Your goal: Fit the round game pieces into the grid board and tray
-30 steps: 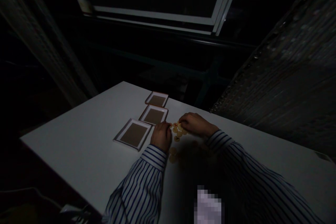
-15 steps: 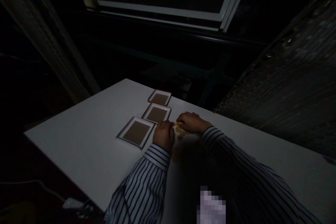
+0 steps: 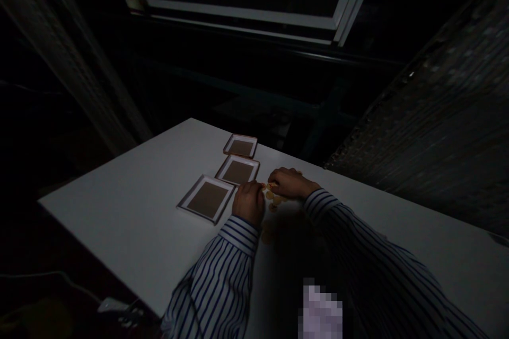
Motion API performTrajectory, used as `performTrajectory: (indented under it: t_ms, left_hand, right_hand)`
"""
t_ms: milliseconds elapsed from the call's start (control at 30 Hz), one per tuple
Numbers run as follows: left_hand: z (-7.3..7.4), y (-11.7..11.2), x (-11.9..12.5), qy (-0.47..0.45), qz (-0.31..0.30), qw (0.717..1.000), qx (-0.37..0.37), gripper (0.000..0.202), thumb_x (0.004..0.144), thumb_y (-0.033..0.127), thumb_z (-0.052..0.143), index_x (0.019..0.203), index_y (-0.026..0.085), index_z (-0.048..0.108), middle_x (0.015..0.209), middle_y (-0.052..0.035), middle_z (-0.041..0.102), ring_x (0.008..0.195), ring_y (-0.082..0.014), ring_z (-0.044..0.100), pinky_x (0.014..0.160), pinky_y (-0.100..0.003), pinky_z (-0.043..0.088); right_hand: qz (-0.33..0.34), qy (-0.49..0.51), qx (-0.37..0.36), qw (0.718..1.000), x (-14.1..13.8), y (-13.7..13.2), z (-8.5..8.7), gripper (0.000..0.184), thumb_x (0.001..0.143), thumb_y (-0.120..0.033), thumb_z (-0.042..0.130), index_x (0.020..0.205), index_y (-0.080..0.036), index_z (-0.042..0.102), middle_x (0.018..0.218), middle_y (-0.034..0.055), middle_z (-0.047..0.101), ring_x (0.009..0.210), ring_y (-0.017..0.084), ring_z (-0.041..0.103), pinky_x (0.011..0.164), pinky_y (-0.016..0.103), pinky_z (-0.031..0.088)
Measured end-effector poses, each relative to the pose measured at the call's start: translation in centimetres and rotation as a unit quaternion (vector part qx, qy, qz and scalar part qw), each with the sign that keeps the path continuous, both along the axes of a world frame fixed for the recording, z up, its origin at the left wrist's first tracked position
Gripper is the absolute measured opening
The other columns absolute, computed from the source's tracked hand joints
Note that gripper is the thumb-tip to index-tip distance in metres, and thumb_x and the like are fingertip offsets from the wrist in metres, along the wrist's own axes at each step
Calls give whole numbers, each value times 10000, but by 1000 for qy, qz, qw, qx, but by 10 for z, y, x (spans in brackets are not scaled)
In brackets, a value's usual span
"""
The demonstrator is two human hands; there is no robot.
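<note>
My left hand (image 3: 248, 202) rests on the white table with its fingers curled; what it may hold is hidden. Close to its right, my right hand (image 3: 293, 183) is bent downward, its fingertips drawn together among small round yellowish discs (image 3: 277, 199). Whether one of those discs is pinched in it is too dark to tell. The discs lie loosely grouped below and between the hands, and a further disc (image 3: 268, 237) sits in shadow nearer to me. Beside my left hand lies a shallow square tray (image 3: 207, 199) with a brown bottom.
Two smaller shallow trays, a middle one (image 3: 237, 172) and a far one (image 3: 240, 147), line up behind the large tray. The white table (image 3: 131, 196) ends in a corner at the back left. A power strip with a cable (image 3: 115, 305) is at the lower left. A textured panel (image 3: 433, 116) stands right.
The view has shifted very slightly. Both hands stay almost in place, with only small finger movement of my right hand by the discs.
</note>
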State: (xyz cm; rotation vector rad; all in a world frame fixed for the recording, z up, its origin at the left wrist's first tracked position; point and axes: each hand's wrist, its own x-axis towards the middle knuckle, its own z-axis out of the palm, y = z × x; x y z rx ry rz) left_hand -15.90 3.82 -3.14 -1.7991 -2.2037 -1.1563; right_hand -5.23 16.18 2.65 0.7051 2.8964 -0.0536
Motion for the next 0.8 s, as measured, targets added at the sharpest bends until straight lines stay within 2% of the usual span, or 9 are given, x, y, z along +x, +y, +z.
performTrajectory:
  t_ms: [267,467,667,800]
  left_hand:
    - [1,0,-1,-16,-9,1000,13,227,757,129,426,921,149,582,959,-88,621,913,-209,546,849,-356,417]
    - [3,0,1,-70,-9,997,36,232,787,173,422,959,135,573,947,-93,637,889,-208,564,816,-345,437]
    - [8,-1,7,-193,-9,980,45,245,798,254,458,964,139,597,941,-95,652,885,-201,592,793,-332,454]
    - [13,-3,12,-324,-31,944,53,249,766,305,513,931,150,618,846,-73,671,791,-180,616,732,-308,479]
  right_hand:
    - [4,11,35,999,2,-10,13,280,813,-327,398,950,-186,597,963,89,630,932,217,531,784,327,302]
    - [22,42,75,996,9,-19,27,243,815,-289,400,884,-171,600,881,86,646,860,204,551,771,319,282]
    - [45,88,89,991,20,-34,40,236,812,-299,417,902,-167,590,875,84,635,874,200,531,828,327,242]
    - [44,96,84,991,26,-44,48,241,821,-291,411,916,-164,592,889,87,626,894,194,512,856,330,212]
